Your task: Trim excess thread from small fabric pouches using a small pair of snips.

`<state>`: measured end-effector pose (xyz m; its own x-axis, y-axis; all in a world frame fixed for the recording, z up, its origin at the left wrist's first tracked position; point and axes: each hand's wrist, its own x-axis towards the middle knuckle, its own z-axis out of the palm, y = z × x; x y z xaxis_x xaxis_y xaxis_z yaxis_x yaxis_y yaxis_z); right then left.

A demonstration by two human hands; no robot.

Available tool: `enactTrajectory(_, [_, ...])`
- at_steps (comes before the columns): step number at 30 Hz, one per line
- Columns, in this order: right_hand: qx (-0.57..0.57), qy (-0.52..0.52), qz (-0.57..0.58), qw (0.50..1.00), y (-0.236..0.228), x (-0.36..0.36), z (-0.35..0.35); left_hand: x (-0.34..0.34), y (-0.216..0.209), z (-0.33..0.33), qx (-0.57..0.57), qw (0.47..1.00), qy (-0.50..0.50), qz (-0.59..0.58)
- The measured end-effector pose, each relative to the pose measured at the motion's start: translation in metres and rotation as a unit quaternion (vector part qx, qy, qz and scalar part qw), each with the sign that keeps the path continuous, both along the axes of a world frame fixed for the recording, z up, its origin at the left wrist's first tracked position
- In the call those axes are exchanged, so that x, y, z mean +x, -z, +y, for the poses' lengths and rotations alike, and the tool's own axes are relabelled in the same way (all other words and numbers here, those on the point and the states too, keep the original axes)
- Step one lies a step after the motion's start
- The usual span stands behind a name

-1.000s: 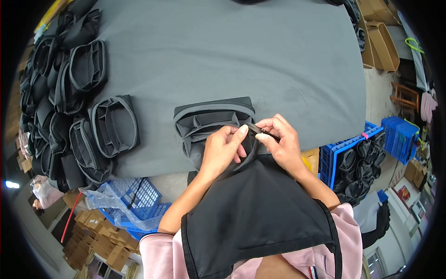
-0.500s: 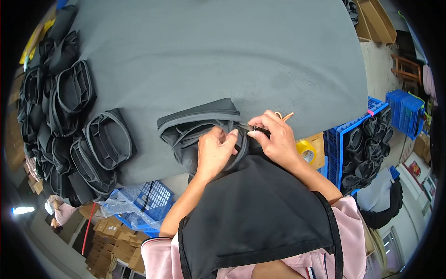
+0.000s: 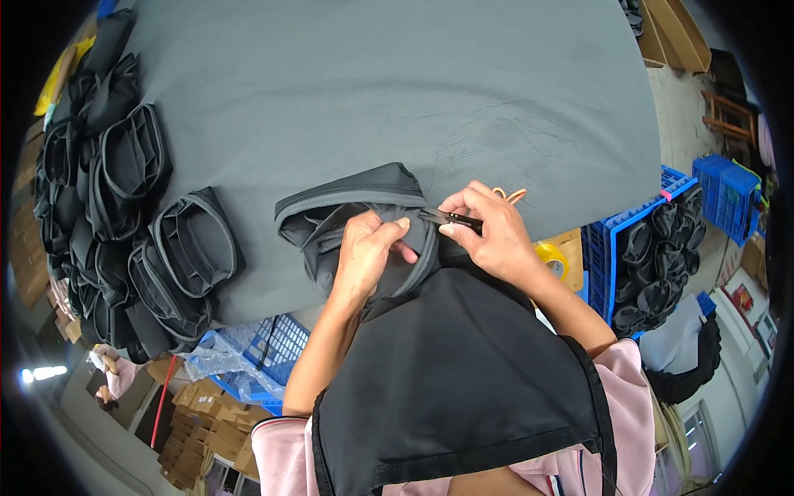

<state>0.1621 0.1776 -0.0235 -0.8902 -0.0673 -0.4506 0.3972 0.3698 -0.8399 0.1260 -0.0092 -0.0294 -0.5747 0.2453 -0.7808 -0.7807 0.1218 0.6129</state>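
Observation:
An open dark grey zippered pouch [image 3: 347, 183] lies at the near edge of the table, its inner pockets showing. My left hand [image 3: 365, 250] is closed on the pouch's fabric near its right end, thumb and fingers pinched together. In my right hand [image 3: 488, 227] are small black-handled thread snips [image 3: 460, 221], held between thumb and fingers. Their metal tip points left and meets the pouch beside its zipper edge; whether the blades are apart is too small to tell. Just behind the right hand, an orange looped object [image 3: 514, 196] rests on the table, partly hidden.
A heap of similar pouches [image 3: 132, 157] fills the table's left side. Near my right forearm is a yellow tape roll [image 3: 552, 261]. A blue crate [image 3: 608, 248] with more pouches stands right of the table. Another blue crate [image 3: 285, 347] and cardboard boxes [image 3: 203, 430] are below left.
The pouch has shifted slightly left and its far edge has risen a little. The snips have moved slightly with my right hand, and my left hand has shifted a little left.

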Motion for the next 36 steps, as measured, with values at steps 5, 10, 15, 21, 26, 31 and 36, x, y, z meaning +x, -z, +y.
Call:
enactTrajectory(5, [-0.02, 0.016, 0.018, 1.0, 0.0, 0.002, -0.003, -0.006, -0.011, 0.002, 0.02, 1.0, -0.018, -0.01])
enactTrajectory(10, [-0.033, 0.033, 0.031, 0.998, 0.002, 0.004, -0.006, -0.005, -0.009, 0.001, 0.025, 0.999, -0.028, -0.008])
enactTrajectory(15, [-0.071, 0.076, 0.05, 0.993, 0.014, 0.011, -0.01, -0.005, -0.01, 0.003, 0.024, 0.999, -0.025, -0.003])
enactTrajectory(21, [-0.036, 0.062, 0.055, 0.996, 0.006, 0.008, -0.01, -0.005, -0.01, 0.003, 0.026, 0.999, -0.024, -0.003])
enactTrajectory(26, [-0.013, 0.054, 0.075, 0.996, 0.006, 0.007, -0.012, -0.004, -0.01, 0.002, 0.032, 0.999, -0.031, -0.002])
enactTrajectory(31, [-0.03, 0.061, 0.083, 0.994, 0.007, 0.006, -0.013, -0.004, -0.01, 0.001, 0.037, 0.998, -0.041, 0.006])
enactTrajectory(36, [-0.014, 0.047, 0.084, 0.995, 0.005, 0.005, -0.012, -0.004, -0.01, 0.001, 0.048, 0.998, -0.033, -0.006])
